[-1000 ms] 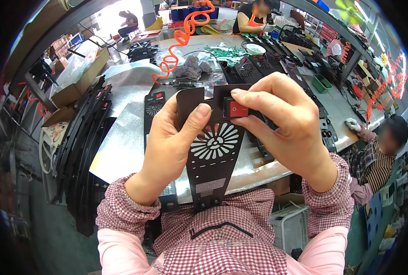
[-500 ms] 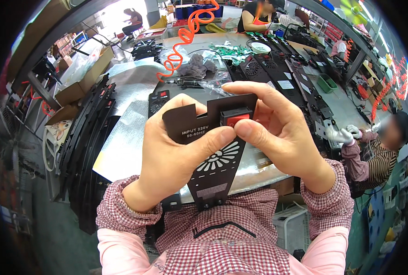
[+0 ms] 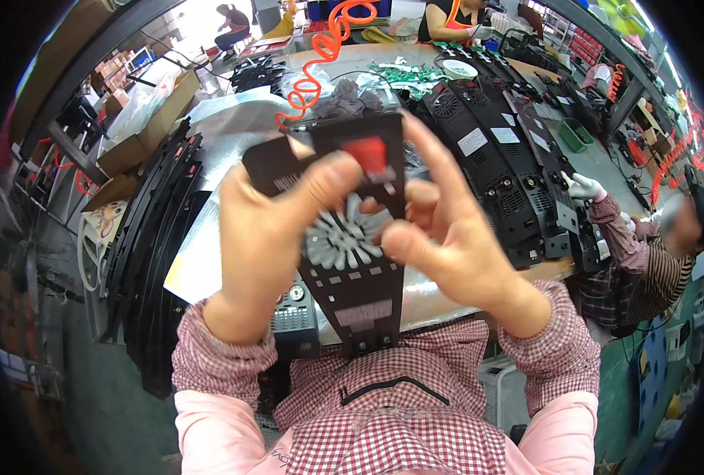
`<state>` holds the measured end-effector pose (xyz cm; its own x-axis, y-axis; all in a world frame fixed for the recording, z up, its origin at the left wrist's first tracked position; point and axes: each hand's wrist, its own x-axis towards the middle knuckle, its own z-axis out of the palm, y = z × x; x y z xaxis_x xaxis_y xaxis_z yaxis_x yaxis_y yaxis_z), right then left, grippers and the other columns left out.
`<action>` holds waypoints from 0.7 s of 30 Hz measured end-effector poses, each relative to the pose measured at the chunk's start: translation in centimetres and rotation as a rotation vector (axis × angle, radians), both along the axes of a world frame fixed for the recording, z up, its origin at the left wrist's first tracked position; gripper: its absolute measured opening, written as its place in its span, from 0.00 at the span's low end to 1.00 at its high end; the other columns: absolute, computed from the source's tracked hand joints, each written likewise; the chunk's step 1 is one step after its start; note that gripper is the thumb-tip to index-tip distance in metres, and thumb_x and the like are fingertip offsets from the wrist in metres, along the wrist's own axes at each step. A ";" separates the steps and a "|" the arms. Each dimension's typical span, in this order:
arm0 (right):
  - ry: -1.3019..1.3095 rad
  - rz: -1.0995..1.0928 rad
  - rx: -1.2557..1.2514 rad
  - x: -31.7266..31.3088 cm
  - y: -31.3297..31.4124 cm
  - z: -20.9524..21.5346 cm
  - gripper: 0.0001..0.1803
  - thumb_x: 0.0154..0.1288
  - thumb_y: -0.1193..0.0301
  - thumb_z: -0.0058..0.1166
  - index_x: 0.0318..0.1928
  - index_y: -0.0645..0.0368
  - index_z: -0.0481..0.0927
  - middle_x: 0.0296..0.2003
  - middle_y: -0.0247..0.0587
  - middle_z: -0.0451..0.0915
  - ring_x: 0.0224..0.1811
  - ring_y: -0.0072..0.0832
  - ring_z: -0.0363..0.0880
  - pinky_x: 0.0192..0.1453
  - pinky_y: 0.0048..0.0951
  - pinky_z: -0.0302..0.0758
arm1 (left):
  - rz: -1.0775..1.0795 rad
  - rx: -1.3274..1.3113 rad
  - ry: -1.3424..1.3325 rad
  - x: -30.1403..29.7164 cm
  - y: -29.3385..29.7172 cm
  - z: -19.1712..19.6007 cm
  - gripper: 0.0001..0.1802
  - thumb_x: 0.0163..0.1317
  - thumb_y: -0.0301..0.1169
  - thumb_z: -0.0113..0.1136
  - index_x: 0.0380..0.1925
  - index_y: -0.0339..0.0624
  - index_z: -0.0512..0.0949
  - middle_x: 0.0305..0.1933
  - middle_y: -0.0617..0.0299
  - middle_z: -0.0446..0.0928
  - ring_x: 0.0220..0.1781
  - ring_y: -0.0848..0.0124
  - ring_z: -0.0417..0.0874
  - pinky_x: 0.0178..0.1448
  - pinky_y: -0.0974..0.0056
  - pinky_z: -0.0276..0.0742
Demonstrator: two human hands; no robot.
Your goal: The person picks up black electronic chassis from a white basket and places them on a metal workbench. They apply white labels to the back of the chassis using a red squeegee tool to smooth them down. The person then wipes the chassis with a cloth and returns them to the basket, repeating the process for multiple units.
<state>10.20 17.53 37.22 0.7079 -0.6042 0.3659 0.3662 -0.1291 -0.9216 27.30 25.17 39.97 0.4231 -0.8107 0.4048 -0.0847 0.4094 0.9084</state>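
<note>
Black panel [image 3: 352, 237], a flat plate with a round fan grille cut into it and a red rocker switch [image 3: 365, 153] near its top edge, held upright close under the camera, above the desk [image 3: 233, 150]. Left hand [image 3: 265, 237] grips the panel's left side, thumb across the front just left of the switch, fingers closed behind. Right hand [image 3: 447, 237] clamps the right edge, thumb pressing near the grille, forefinger reaching up behind the top. Panel looks thin, stiff and light; probably sharp-edged sheet, so best held by the side edges, clear of the grille slots. To the right, black housings [image 3: 510, 174] lie in a row on the desk; a co-worker's gloved hand [image 3: 581, 188] rests on one.
</note>
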 end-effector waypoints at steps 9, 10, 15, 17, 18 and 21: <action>0.191 -0.231 0.009 2.1 1.7 -13.9 0.27 0.71 0.78 0.53 0.68 0.67 0.65 0.55 0.48 0.79 0.56 0.28 0.78 0.60 0.27 0.73 | 0.252 0.158 0.050 11.1 -1.5 -6.0 0.27 0.70 0.51 0.56 0.55 0.40 0.78 0.46 0.63 0.81 0.45 0.75 0.81 0.48 0.70 0.73; 0.216 -0.170 0.098 3.1 1.4 -12.8 0.29 0.71 0.78 0.52 0.70 0.67 0.63 0.54 0.49 0.80 0.55 0.28 0.78 0.60 0.27 0.74 | 0.287 0.250 0.001 13.1 -0.7 -9.4 0.31 0.70 0.56 0.53 0.59 0.41 0.76 0.54 0.60 0.79 0.56 0.71 0.79 0.56 0.64 0.72; 0.271 -0.175 0.515 9.6 -0.3 -14.1 0.30 0.71 0.78 0.51 0.71 0.67 0.60 0.52 0.51 0.81 0.48 0.29 0.82 0.48 0.29 0.80 | 0.272 0.710 -0.069 13.0 4.5 -21.1 0.41 0.72 0.59 0.45 0.73 0.39 0.59 0.75 0.53 0.62 0.75 0.61 0.62 0.74 0.54 0.56; 0.300 -0.176 0.678 12.5 -0.5 -14.5 0.28 0.72 0.77 0.52 0.70 0.67 0.62 0.51 0.53 0.81 0.48 0.32 0.83 0.48 0.31 0.81 | 0.244 0.741 0.003 12.5 5.2 -23.7 0.41 0.72 0.57 0.45 0.74 0.39 0.56 0.76 0.51 0.59 0.77 0.61 0.59 0.75 0.53 0.54; 0.289 -0.198 0.721 13.8 -0.7 -15.4 0.28 0.72 0.76 0.52 0.69 0.67 0.63 0.51 0.53 0.81 0.48 0.33 0.83 0.47 0.32 0.82 | 0.230 0.717 0.031 12.3 5.3 -24.5 0.41 0.72 0.57 0.45 0.74 0.39 0.56 0.76 0.50 0.58 0.77 0.60 0.58 0.76 0.52 0.53; 0.286 -0.274 0.696 17.3 -1.5 -18.9 0.25 0.71 0.76 0.53 0.66 0.69 0.67 0.52 0.56 0.81 0.50 0.38 0.83 0.52 0.34 0.80 | 0.204 0.709 0.156 11.8 4.8 -23.2 0.39 0.72 0.54 0.47 0.74 0.40 0.56 0.76 0.48 0.58 0.77 0.58 0.59 0.75 0.51 0.54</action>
